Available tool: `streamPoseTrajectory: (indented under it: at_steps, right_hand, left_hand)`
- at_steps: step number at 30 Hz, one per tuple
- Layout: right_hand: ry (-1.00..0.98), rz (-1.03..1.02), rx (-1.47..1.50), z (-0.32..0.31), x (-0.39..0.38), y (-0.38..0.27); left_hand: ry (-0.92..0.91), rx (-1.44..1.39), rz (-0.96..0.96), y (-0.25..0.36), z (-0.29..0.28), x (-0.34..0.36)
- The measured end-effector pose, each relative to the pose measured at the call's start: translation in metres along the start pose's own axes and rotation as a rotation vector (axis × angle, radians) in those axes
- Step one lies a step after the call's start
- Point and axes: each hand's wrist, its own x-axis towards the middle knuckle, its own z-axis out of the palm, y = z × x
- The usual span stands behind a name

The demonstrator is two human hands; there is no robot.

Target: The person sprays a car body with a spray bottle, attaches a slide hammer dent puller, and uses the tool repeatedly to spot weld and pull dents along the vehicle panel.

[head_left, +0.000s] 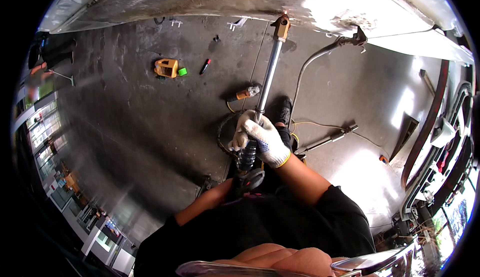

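Note:
A long slide hammer (270, 74) with a chrome rod runs from my body up to the car panel (200, 2). Its brass-coloured head (282, 29) meets the panel's lower edge, which is scuffed and bare in places. My right hand (270, 142), in a white knitted glove with blue dots, is closed around the slide hammer where the rod meets its dark, ribbed lower part. My left forearm (210, 201) reaches toward the black rear handle (248, 181); that handle and my body hide my left hand. Right of the rod, a clamp (359, 37) on a thick cable (302, 72) is at the panel's edge.
An orange-and-clear power tool (247, 93) lies on the floor near my shoe (285, 109). Farther left are a yellow case (166, 68), a green block (182, 71) and a marker (205, 66). A metal rod tool (330, 139) lies right; car parts (442, 132) stand beyond. Another person (47, 64) is far left.

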Motion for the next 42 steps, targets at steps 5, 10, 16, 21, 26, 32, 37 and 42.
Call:
streamPoseTrajectory:
  at_steps: [5,10,16,21,26,32,37,42]
  right_hand:
    - [0.248,0.193,-0.215,-0.011,-0.022,0.04]
    - [0.326,0.099,-0.032,-0.021,-0.023,0.011]
    - [0.26,0.039,-0.176,0.021,-0.024,0.016]
    - [0.26,0.01,-0.185,0.023,-0.034,0.047]
    - [0.3,-0.021,-0.175,0.039,-0.038,0.051]
    - [0.372,-0.105,-0.224,0.057,-0.022,0.033]
    - [0.369,-0.004,-0.213,0.074,-0.025,0.031]
    - [0.301,0.116,-0.234,0.053,-0.021,0.015]
  left_hand:
    - [0.147,0.123,0.074,-0.039,-0.045,0.01]
    - [0.206,0.138,0.178,-0.051,-0.041,0.001]
    - [0.174,0.241,0.288,-0.027,-0.031,-0.003]
    - [0.157,0.174,0.194,-0.026,-0.028,-0.026]
    - [0.182,0.083,0.216,-0.018,-0.05,-0.02]
    - [0.11,0.365,0.277,0.022,-0.099,-0.02]
    - [-0.007,0.196,0.466,-0.003,-0.083,-0.009]
    - [-0.004,0.005,0.475,-0.03,-0.013,-0.029]
